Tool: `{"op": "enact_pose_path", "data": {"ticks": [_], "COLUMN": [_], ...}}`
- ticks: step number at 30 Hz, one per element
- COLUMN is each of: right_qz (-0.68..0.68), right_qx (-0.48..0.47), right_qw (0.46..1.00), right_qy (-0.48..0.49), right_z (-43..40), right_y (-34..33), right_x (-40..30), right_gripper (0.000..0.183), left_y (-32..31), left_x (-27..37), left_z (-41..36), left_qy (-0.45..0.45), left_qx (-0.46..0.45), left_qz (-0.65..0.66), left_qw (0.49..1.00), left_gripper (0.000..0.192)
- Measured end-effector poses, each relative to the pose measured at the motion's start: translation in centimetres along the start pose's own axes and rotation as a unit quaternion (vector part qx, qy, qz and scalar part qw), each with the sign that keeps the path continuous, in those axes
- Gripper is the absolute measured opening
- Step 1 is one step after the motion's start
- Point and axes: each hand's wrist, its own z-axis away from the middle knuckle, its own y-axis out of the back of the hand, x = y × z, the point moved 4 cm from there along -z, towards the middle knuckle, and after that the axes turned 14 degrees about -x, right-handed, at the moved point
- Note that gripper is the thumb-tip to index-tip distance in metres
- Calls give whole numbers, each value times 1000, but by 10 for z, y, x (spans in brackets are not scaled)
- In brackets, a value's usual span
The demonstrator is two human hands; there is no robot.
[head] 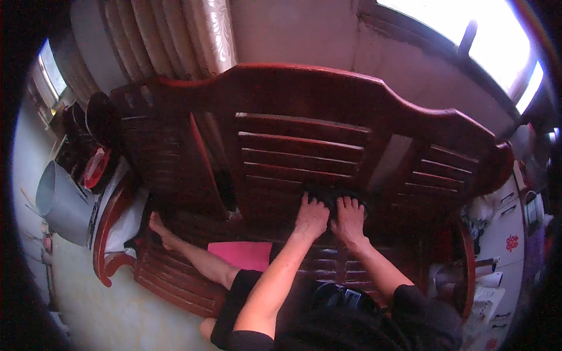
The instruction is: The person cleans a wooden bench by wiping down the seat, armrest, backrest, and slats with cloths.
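Observation:
My left hand [312, 217] and my right hand [350, 217] lie side by side, a little apart, low against the slatted backrest [303, 149] of a dark red wooden bench. Both hands rest on a dark cloth-like thing [336, 197] that blends with the wood, so its outline is unclear. The fingers point towards the backrest. Whether they grip the dark thing or only press on it cannot be told. A pink flat piece [241, 255] lies on the slatted seat [175, 281], left of my left forearm.
One bare leg stretches over the seat. A grey bucket [66, 204] stands beyond the left armrest [107, 228]. The right armrest [468, 263] borders a white cabinet [500, 245] with drawers. A curtain [175, 39] hangs behind the bench, and a window [496, 39] is at upper right.

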Motion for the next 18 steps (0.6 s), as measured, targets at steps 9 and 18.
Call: {"op": "enact_pose_path", "data": {"ticks": [9, 18], "right_qz": [-58, -118], "right_qx": [8, -81], "right_qw": [988, 982], "right_qy": [142, 119], "right_z": [-9, -24], "right_y": [-44, -59], "right_x": [-21, -63], "right_gripper": [59, 61], "left_y": [-49, -48], "left_x": [-54, -94], "left_z": [34, 45], "left_qy": [-2, 80], "left_qx": [43, -58], "left_qz": [-69, -70], "left_qw": [997, 993], "left_gripper": [31, 26]}}
